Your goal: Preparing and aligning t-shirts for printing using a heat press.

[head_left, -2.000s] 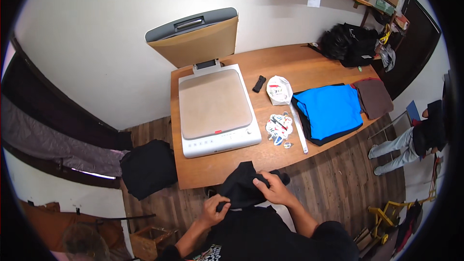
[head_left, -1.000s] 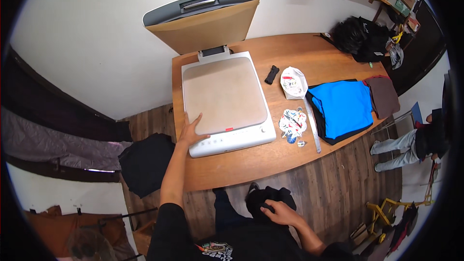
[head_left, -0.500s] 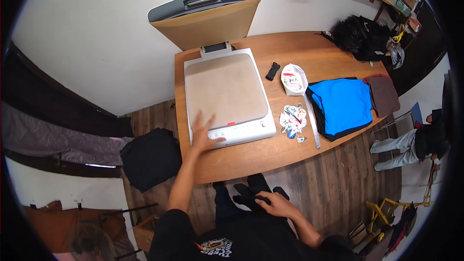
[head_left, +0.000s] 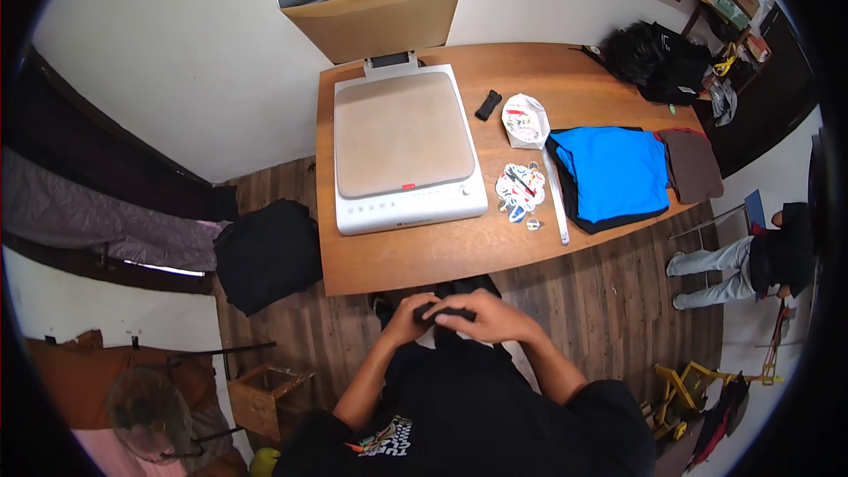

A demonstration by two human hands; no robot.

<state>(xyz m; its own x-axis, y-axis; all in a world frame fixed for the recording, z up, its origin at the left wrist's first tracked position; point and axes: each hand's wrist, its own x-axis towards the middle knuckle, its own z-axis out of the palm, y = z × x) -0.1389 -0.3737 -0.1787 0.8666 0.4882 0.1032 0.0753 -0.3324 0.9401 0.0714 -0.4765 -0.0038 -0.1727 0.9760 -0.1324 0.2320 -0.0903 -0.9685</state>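
In front of me, just below the table's near edge, my left hand (head_left: 408, 320) and my right hand (head_left: 491, 315) come together around a small black item (head_left: 431, 311). It looks soft, like cloth, but its kind does not show and the fingers cover much of it. On the wooden table ahead stands a heat press (head_left: 415, 215) with a white base and a control panel along its front. Its beige padded lower plate (head_left: 402, 137) is bare, and the upper plate (head_left: 375, 25) is tilted up against the wall.
On the table are a black rolled bundle (head_left: 488, 105), a white container (head_left: 526, 122) of printed cutouts, loose cutouts (head_left: 521, 187), a ruler (head_left: 557, 203) and folded blue (head_left: 618, 177) and brown (head_left: 691, 166) cloths. Black cloth (head_left: 269, 256) lies left. A person (head_left: 751, 256) stands far right.
My left hand has come back from the heat press's front panel to join my right hand at the black item. The view has shifted, with the table sitting higher in it.
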